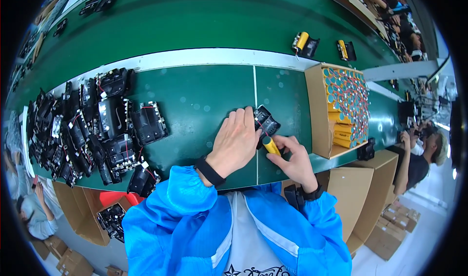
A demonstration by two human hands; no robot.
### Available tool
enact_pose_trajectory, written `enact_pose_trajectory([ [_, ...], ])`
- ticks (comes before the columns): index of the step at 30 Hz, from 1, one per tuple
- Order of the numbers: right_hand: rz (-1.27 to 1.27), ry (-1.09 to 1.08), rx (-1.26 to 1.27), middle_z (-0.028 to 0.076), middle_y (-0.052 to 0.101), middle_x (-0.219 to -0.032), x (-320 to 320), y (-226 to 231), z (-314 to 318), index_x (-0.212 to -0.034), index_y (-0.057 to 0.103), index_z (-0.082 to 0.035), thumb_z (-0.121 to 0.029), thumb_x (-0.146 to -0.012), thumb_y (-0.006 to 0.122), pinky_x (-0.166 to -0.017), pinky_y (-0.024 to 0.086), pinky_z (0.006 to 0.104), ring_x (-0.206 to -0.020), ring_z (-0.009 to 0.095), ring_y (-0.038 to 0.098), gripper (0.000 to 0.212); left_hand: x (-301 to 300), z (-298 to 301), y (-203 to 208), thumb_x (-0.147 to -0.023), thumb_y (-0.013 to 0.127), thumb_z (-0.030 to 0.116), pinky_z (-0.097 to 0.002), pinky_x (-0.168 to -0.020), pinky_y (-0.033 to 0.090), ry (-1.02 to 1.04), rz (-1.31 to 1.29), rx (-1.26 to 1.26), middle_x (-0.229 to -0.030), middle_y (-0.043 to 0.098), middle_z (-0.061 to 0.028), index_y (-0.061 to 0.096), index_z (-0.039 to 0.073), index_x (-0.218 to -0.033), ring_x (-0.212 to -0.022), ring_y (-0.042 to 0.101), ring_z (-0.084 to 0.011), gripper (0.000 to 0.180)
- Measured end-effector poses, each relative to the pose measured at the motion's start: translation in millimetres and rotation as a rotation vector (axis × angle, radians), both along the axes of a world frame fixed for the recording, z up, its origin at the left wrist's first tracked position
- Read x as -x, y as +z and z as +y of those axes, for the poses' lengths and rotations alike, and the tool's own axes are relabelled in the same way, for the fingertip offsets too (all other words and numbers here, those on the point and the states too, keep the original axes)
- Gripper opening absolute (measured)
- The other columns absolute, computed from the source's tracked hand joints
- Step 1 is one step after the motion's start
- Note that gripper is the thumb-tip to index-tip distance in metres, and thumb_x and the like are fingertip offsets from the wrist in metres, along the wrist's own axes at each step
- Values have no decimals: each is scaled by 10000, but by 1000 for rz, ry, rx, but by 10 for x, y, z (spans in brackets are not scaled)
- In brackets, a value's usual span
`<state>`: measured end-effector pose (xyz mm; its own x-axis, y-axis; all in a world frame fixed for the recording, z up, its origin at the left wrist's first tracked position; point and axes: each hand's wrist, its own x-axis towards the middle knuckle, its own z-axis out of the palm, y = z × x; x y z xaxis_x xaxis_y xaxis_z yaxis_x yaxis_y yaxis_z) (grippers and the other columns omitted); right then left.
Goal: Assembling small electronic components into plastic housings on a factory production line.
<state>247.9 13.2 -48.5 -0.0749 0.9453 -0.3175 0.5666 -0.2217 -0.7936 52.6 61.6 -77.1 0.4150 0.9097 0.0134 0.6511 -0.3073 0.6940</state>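
Note:
A black plastic housing (267, 120) with a circuit board and thin wires lies on the green table. My left hand (234, 142) is closed on its left side, fingers partly hiding it. Just below the housing, a yellow cylindrical battery cell (271, 146) is tilted, its teal end toward the housing. My right hand (296, 163) pinches this cell between thumb and fingers. To the right, an open cardboard box (319, 115) holds many yellow cells (343, 93) with teal ends, several lying sideways near its front.
A heap of black housings (112, 120) covers the table's left. Beyond a white rail (195, 56), a green belt (204, 22) carries two housings with yellow cells (303, 42). Cardboard boxes (348, 193) stand by the near edge. Other people sit farther along both sides.

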Motion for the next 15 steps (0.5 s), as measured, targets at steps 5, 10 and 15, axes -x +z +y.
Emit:
enact_pose_trajectory([
  [5, -596, 134, -498, 93, 621, -1135, -41, 30, 85, -1095, 686, -44, 26, -742, 720, -839, 482, 340, -989, 233, 585, 361, -59, -35, 2, -878, 645, 166, -414, -827, 453, 24, 38, -38, -1041, 525, -220, 431, -133, -1275, -956, 533, -349, 541],
  [10, -345, -165, -543, 140, 591, -1224, 29, -170, 135, -1091, 692, -23, 37, -715, 728, -905, 501, 362, -1059, 291, 608, 383, -168, -98, 0, -875, 649, 175, -405, -818, 453, 72, 55, -57, -1026, 534, -209, 443, -126, -1258, -945, 542, -336, 529],
  [15, -267, -59, -546, 224, 482, -1391, 174, -111, 86, -1089, 711, -28, -13, -731, 757, -946, 506, 366, -1137, 349, 602, 362, -188, -103, -35, -865, 658, 175, -396, -807, 458, 111, 80, -83, -1018, 543, -199, 453, -116, -1246, -940, 548, -326, 521],
])
